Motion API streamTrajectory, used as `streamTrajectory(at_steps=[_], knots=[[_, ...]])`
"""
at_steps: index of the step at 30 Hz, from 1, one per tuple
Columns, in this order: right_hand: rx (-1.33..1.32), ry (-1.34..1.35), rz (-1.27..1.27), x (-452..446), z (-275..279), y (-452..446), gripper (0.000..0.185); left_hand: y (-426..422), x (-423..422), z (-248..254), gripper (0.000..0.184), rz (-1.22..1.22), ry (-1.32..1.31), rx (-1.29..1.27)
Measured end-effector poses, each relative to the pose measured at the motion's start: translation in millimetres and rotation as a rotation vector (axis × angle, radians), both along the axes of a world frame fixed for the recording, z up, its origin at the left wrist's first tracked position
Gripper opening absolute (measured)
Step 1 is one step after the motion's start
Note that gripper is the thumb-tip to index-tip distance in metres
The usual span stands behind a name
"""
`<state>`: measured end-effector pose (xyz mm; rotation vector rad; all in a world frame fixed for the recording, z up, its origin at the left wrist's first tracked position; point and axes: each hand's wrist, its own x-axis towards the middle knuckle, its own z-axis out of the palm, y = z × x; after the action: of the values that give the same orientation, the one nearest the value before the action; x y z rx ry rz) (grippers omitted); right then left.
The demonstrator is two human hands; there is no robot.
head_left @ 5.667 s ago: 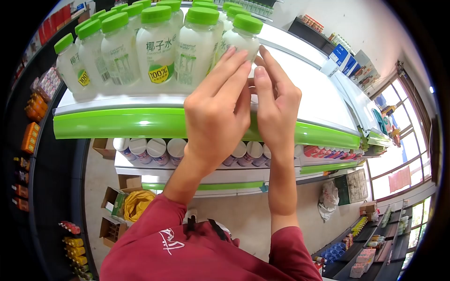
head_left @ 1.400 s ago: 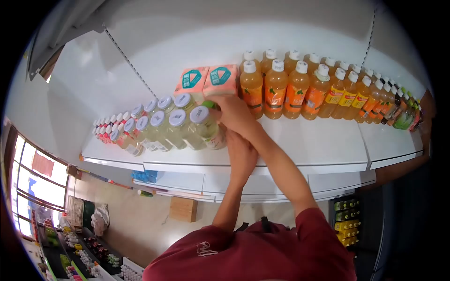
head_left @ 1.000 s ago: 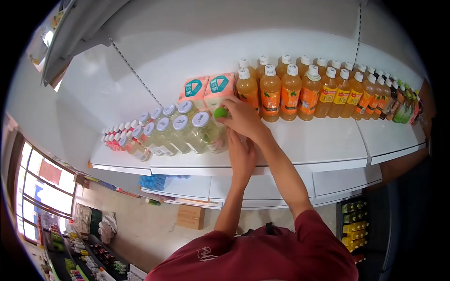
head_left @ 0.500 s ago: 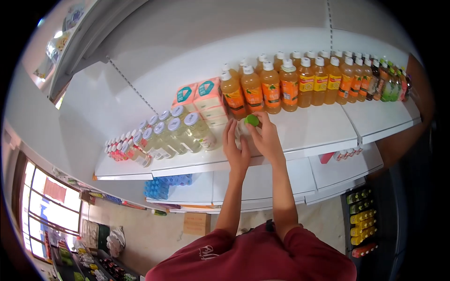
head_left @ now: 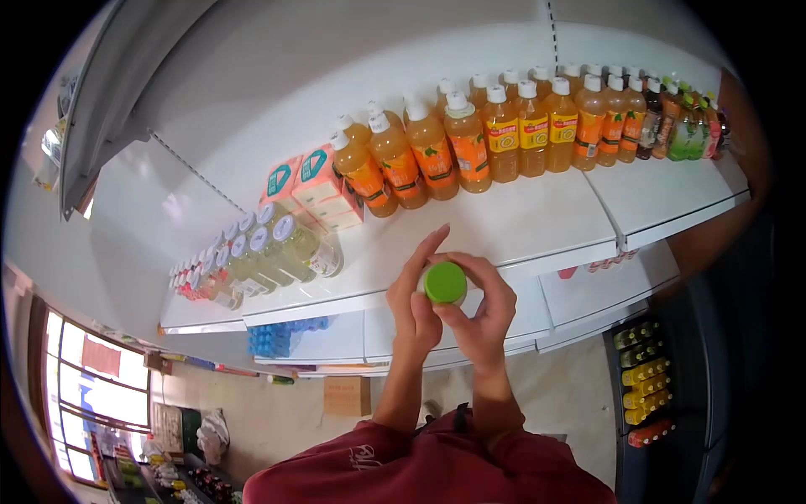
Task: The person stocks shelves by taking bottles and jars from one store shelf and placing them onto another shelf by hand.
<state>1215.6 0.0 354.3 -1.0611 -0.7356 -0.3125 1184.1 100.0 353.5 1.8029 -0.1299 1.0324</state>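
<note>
I note a white shelf (head_left: 520,223) with a pale back panel (head_left: 353,67) behind it. Left of the shelf, a dark-barred window (head_left: 88,399) admits bright daylight. Below the shelf lies pale floor (head_left: 277,420); to its lower right stands a dark rack (head_left: 690,370).

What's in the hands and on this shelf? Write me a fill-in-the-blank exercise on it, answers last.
1. The left hand and right hand flank a bottle whose cap is ____.
2. The orange-labelled bottles nearest the pink packs have ____ caps.
3. As pictured, those bottles stand to the ____ of the packs.
Missing words: green; white; right.
</note>
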Motion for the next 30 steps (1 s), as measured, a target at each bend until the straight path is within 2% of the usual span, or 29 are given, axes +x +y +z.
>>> streamTrajectory(at_steps=[2, 5, 6, 9, 13, 14, 18, 19, 21, 22, 25, 30], knots=[[-0.048, -0.098, -0.016, 0.6, -1.5, 0.4, 0.048, -16.8, -10.8, 5.2, 0.077, 0.068, 0.047, -0.125], [-0.163, -0.151, -0.019, -8.1, 1.7, 7.8, 0.05, -12.0, -8.9, -3.2, 0.066, 0.011, 0.042, -0.481], [-0.189, -0.167, -0.017, -9.8, 0.2, 13.0, 0.05, -9.8, -15.8, -0.9, 0.064, -0.099, 0.063, -0.6], [-0.169, -0.168, 0.077, -15.1, -0.6, 21.0, 0.054, -17.2, -24.9, 13.5, 0.068, -0.007, -0.009, -0.656], [-0.073, -0.138, 0.21, -24.1, -1.4, 33.0, 0.053, -11.4, -44.1, 10.0, 0.069, 0.05, 0.003, -0.47], [-0.05, -0.122, 0.261, -26.3, -0.8, 34.5, 0.052, -13.9, -50.2, 18.8, 0.063, 0.136, 0.073, -0.409], [-0.167, -0.008, 0.392, -45.5, 9.0, 33.4, 0.049, 11.0, -70.8, -5.0, 0.051, 0.099, -0.057, -0.211], [-0.166, 0.019, 0.41, -52.8, 11.5, 36.0, 0.049, 18.2, -80.0, -2.6, 0.053, 0.116, 0.0, -0.207], [-0.162, 0.058, 0.461, -69.7, 15.3, 47.2, 0.049, 32.0, -96.6, -3.6, 0.058, 0.084, -0.051, -0.17], [-0.129, 0.066, 0.486, -78.7, 17.7, 56.2, 0.051, 34.7, -103.8, 2.2, 0.07, 0.129, -0.089, -0.146], [-0.148, 0.069, 0.629, -109.2, 23.6, 84.0, 0.055, 59.2, -146.0, 2.7, 0.064, 0.159, -0.118, -0.092], [-0.217, 0.011, 0.953, -187.8, 30.9, 142.8, 0.055, 89.1, -241.6, 9.9, 0.07, 0.567, -0.187, -0.099]])
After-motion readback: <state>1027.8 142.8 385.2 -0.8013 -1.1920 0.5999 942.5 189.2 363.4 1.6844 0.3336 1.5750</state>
